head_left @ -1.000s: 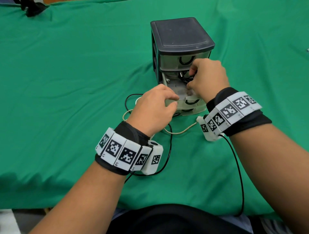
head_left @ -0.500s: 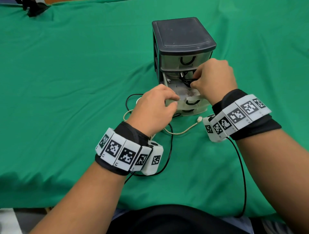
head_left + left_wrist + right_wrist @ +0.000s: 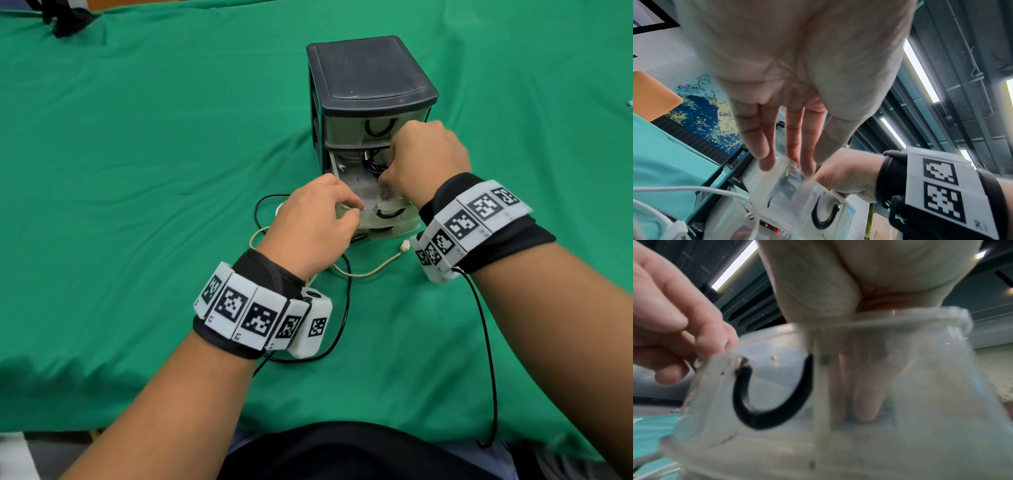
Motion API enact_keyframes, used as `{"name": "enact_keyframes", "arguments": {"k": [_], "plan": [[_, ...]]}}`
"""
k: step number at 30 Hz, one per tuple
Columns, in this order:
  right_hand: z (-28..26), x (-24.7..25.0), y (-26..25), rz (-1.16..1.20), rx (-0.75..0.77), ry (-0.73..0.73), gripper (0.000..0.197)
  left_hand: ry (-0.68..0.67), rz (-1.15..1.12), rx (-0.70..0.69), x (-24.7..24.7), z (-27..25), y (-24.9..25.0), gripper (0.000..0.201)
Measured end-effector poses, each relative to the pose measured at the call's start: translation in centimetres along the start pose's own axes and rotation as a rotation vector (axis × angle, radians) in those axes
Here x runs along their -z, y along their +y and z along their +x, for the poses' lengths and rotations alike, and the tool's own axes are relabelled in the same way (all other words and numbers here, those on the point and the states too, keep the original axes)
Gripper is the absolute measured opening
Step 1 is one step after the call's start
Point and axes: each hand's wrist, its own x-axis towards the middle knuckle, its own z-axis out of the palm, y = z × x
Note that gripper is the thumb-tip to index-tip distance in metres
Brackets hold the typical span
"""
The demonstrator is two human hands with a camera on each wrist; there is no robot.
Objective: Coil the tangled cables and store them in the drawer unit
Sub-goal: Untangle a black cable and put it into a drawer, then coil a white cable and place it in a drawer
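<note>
right hand [image 3: 428,161] has sunk deeper into the pulled-out translucent middle drawer [image 3: 371,209], fingers curled onto black cable [image 3: 373,168]; left hand [image 3: 315,226] pinches drawer's front rim.

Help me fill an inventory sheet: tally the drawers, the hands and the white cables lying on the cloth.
Drawers: 3 (top drawer, middle drawer, bottom drawer)
Hands: 2 (left hand, right hand)
White cables: 1
Total: 6

2 hands [image 3: 370,195] at open middle drawer [image 3: 373,209] of drawer unit [image 3: 366,78]
</note>
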Motion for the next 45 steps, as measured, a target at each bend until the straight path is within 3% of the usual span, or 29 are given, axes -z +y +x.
{"name": "enact_keyframes", "arguments": {"k": [7,16,22,26,31,36,45], "plan": [[0.1,-0.1,0.4,0.010,-0.064,0.036,0.017,-0.023,0.015,0.004,0.0,0.0,0.2,0.020],[0.5,0.3,0.9,0.074,-0.036,0.025,0.020,-0.012,-0.017,-0.032,0.4,-0.1,0.0,0.024],[-0.8,2.4,1.2,0.239,-0.023,0.040,0.016,0.044,-0.051,-0.069,2.3,-0.8,-0.3,0.022],[-2.4,3.6,0.0,0.411,0.033,0.042,0.007,-0.017,-0.015,-0.026,4.0,-1.3,-0.4,0.017],[-5.7,3.0,-1.3,0.585,0.101,-0.135,0.009,-0.178,0.064,0.064,4.8,-2.4,-1.9,0.013],[-7.9,0.1,-1.3,0.582,0.149,-0.388,0.010,-0.212,0.098,0.109,4.8,-3.8,-3.6,0.011],[-9.3,-1.5,-2.4,0.523,0.184,-0.395,0.011,-0.151,0.145,0.229,4.6,-5.1,-5.5,0.007]]}}
